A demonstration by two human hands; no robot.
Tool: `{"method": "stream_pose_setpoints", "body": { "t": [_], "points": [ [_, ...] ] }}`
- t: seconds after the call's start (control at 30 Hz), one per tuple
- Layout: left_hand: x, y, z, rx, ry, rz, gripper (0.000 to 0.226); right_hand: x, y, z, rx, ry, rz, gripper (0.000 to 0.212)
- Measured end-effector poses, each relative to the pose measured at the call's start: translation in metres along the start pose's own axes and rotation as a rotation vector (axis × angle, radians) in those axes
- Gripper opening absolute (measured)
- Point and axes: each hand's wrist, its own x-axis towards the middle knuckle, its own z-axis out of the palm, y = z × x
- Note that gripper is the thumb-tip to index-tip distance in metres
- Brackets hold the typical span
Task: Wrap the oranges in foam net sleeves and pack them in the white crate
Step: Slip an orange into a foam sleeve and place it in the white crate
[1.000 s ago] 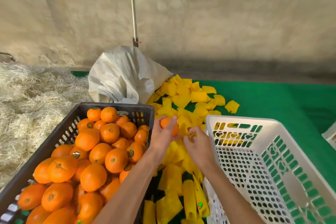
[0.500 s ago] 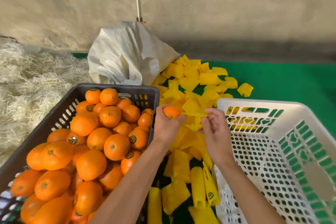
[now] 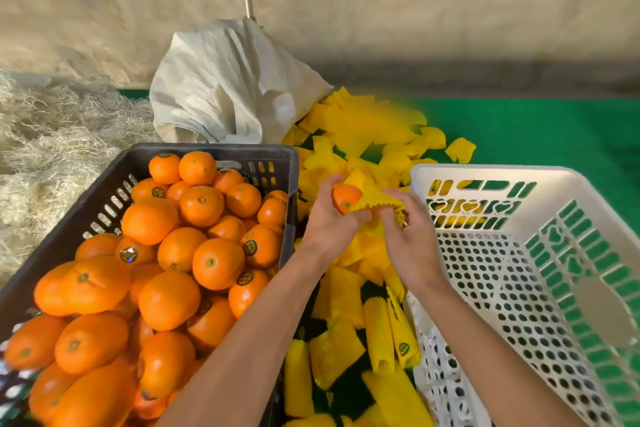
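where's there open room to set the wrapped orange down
The perforated floor of the white plastic crate is bare. The green mat behind it, right of the loose yellow foam net sleeves, is free too. The dark plastic crate is heaped with oranges, and sleeves crowd the gap between the crates.

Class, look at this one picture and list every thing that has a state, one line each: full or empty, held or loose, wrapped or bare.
orange: held in the left hand, partly inside a sleeve
foam net sleeve: stretched over the orange's right side
left hand: grips the orange
right hand: pinches the sleeve
black crate: heaped with bare oranges
white crate: empty
loose sleeves: flat, scattered between the crates
white sack: slumped, crumpled
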Motion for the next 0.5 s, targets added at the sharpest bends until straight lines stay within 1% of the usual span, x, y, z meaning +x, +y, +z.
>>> {"method": "stream_pose_setpoints", "body": {
  "t": [0.03,0.1,0.13,0.23,0.3,0.37,0.47,0.5],
  "points": [
    [-0.001,-0.001,0.001,0.002,0.01,0.0,0.074,0.002,0.002,-0.002,0.05,0.009,0.058,0.022],
    [-0.001,0.0,0.001,0.014,0.049,-0.011,0.061,0.006,0.004,-0.004,0.206,0.019,0.196,0.024],
    [0.001,0.0,-0.001,-0.002,0.074,-0.028,0.054,0.008,0.003,-0.004,0.346,0.013,0.274,0.025],
    [0.004,0.003,-0.003,-0.105,0.135,-0.102,0.039,0.012,-0.003,-0.007,0.891,-0.034,0.505,0.027],
    [0.005,0.006,-0.003,-0.222,0.105,-0.17,0.036,0.013,-0.008,-0.01,1.1,-0.092,0.627,0.029],
    [0.002,0.009,-0.004,-0.325,0.0,-0.284,0.036,0.014,-0.011,-0.014,1.148,-0.16,0.706,0.03],
    [-0.006,0.016,-0.004,-0.467,-0.193,-0.538,0.044,0.017,-0.015,-0.02,1.124,-0.236,0.724,0.036],
    [-0.007,0.016,-0.004,-0.471,-0.237,-0.579,0.047,0.018,-0.014,-0.021,1.116,-0.25,0.729,0.037]
  ]
}}
